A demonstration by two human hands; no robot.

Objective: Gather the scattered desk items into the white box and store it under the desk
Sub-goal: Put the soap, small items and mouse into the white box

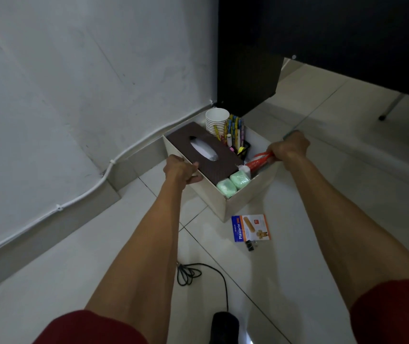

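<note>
left hand [181,170] and right hand [289,148] clamp one white box [245,197] (two green packs [226,187] inside).

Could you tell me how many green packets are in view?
2: green packets side by side in the white box, near corner, beside the brown tissue box; others may be hidden.

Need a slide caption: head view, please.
Left hand and right hand grip the filled white box; a plaster pack lies on the floor.
</note>
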